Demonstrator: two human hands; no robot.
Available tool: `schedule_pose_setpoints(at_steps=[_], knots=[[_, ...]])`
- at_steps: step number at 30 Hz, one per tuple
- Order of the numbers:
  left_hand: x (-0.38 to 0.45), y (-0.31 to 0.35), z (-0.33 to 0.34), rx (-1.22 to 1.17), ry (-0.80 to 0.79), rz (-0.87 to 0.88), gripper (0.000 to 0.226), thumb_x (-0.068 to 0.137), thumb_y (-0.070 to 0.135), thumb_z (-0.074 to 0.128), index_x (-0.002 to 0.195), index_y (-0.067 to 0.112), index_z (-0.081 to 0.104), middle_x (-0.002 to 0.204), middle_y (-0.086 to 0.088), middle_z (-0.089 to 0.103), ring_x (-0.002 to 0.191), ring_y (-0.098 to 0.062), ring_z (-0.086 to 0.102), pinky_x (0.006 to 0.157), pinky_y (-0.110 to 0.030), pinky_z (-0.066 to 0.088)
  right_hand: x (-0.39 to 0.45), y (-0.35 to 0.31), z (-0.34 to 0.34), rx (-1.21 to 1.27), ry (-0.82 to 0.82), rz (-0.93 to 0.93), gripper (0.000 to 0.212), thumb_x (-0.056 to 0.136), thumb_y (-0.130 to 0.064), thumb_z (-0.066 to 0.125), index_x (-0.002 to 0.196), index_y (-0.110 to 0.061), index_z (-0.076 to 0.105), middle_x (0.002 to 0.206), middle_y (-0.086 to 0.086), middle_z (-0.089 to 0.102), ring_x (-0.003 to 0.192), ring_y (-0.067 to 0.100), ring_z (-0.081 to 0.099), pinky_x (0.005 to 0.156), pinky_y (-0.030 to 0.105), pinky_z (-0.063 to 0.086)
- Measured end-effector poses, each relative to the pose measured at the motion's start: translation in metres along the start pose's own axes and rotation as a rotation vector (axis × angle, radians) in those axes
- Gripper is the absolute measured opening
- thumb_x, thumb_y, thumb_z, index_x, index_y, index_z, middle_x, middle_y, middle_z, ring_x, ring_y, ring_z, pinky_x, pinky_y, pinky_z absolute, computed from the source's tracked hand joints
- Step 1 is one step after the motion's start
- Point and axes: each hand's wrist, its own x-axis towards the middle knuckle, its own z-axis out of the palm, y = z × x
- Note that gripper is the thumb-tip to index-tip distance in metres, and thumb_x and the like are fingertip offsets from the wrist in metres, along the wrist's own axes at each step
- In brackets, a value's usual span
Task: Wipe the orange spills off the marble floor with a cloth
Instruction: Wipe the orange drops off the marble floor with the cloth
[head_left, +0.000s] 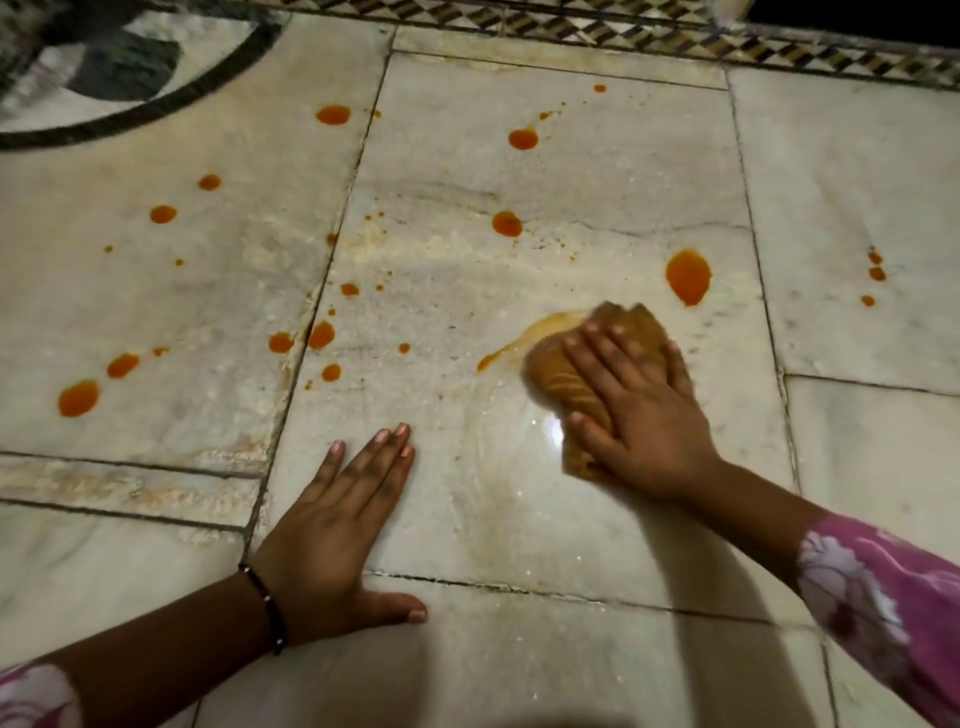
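Two hands down: R hand (641, 415) presses cloth (582, 374) flat to smear (524, 338); L hand (332, 525) splayed on marble floor (519, 519), bracing me, I'd say.

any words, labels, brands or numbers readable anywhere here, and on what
None: no text shows anywhere.
The cloth under the right hand has only stripes.
The sleeve bears a floral print.
The marble floor has only veins, orange spills and a patterned border.

Orange spills (688, 276), tan striped cloth (566, 374), pale veined marble floor (571, 176).
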Motion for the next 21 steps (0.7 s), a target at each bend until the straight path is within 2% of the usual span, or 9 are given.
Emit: schedule_pose_setpoints(at_steps=[2, 3, 6, 9, 12, 15, 17, 19, 21], knots=[[0.003, 0.001, -0.001, 0.008, 0.006, 0.023, 0.123, 0.064, 0.090, 0.038, 0.147, 0.003, 0.013, 0.156, -0.013, 0.012, 0.144, -0.024, 0.008, 0.112, -0.045, 0.007, -0.039, -0.009, 0.000, -0.010, 0.045, 0.114, 0.070, 0.088, -0.058, 0.024, 0.152, -0.030, 0.014, 0.160, -0.001, 0.013, 0.147, 0.021, 0.008, 0.115, 0.054, 0.004], [0.006, 0.002, -0.001, 0.007, 0.005, 0.030, 0.122, 0.065, 0.090, 0.037, 0.147, 0.003, 0.012, 0.156, -0.014, 0.011, 0.144, -0.024, 0.007, 0.112, -0.045, 0.007, -0.057, -0.024, 0.003, -0.009, 0.039, 0.105, 0.070, 0.088, -0.056, 0.027, 0.152, -0.027, 0.017, 0.159, 0.002, 0.015, 0.147, 0.022, 0.011, 0.114, 0.055, 0.006], [0.020, 0.009, -0.003, -0.011, 0.037, 0.023, 0.122, 0.065, 0.090, 0.035, 0.148, 0.004, 0.008, 0.157, -0.014, 0.006, 0.144, -0.024, 0.001, 0.113, -0.044, 0.005, -0.064, -0.067, 0.012, -0.015, 0.020, -0.115, 0.069, 0.089, -0.054, 0.031, 0.151, -0.024, 0.023, 0.158, 0.004, 0.019, 0.146, 0.025, 0.018, 0.111, 0.060, 0.009], [0.036, 0.013, -0.004, -0.002, 0.072, -0.002, 0.125, 0.064, 0.091, 0.035, 0.147, 0.003, 0.005, 0.156, -0.014, 0.002, 0.144, -0.023, -0.004, 0.113, -0.043, 0.001, -0.003, -0.074, 0.009, -0.009, -0.026, -0.211, 0.068, 0.090, -0.054, 0.028, 0.151, -0.027, 0.020, 0.158, 0.002, 0.021, 0.146, 0.022, 0.016, 0.113, 0.057, 0.000], [0.042, 0.008, -0.005, 0.034, 0.043, -0.012, 0.126, 0.064, 0.091, 0.034, 0.147, 0.001, 0.006, 0.156, -0.016, 0.001, 0.144, -0.025, -0.004, 0.113, -0.046, 0.002, 0.044, -0.035, -0.002, -0.049, -0.075, -0.126, 0.069, 0.087, -0.058, 0.018, 0.151, -0.033, 0.007, 0.160, -0.003, 0.012, 0.148, 0.017, 0.005, 0.112, 0.048, -0.014], [0.042, 0.005, -0.003, 0.049, 0.026, -0.009, 0.123, 0.065, 0.090, 0.033, 0.146, 0.001, 0.011, 0.156, -0.017, 0.006, 0.144, -0.026, 0.001, 0.112, -0.048, 0.005, 0.023, 0.006, -0.005, 0.014, -0.022, 0.063, 0.069, 0.088, -0.061, 0.014, 0.151, -0.036, 0.002, 0.161, -0.007, 0.005, 0.148, 0.014, -0.002, 0.116, 0.049, -0.008], [0.041, 0.006, -0.002, 0.051, 0.029, -0.005, 0.120, 0.067, 0.089, 0.032, 0.146, 0.001, 0.015, 0.155, -0.016, 0.010, 0.144, -0.026, 0.005, 0.112, -0.049, 0.007, -0.018, 0.005, -0.003, 0.027, 0.005, 0.119, 0.069, 0.090, -0.060, 0.016, 0.152, -0.033, 0.003, 0.161, -0.005, 0.004, 0.148, 0.016, -0.003, 0.117, 0.050, -0.003], [0.041, 0.007, -0.001, 0.054, 0.035, -0.006, 0.119, 0.067, 0.089, 0.032, 0.146, 0.001, 0.016, 0.156, -0.016, 0.010, 0.144, -0.025, 0.006, 0.112, -0.049, 0.008, -0.059, -0.011, 0.001, 0.013, -0.028, 0.000, 0.067, 0.092, -0.058, 0.019, 0.152, -0.029, 0.010, 0.161, 0.000, 0.012, 0.148, 0.019, 0.003, 0.115, 0.053, 0.005], [0.041, 0.006, 0.000, 0.053, 0.039, -0.005, 0.119, 0.068, 0.089, 0.031, 0.146, 0.002, 0.016, 0.156, -0.015, 0.011, 0.144, -0.025, 0.006, 0.111, -0.049, 0.009, -0.084, -0.011, 0.003, -0.032, -0.097, -0.281, 0.067, 0.092, -0.057, 0.024, 0.151, -0.025, 0.021, 0.158, 0.003, 0.023, 0.147, 0.021, 0.014, 0.113, 0.054, 0.013]])
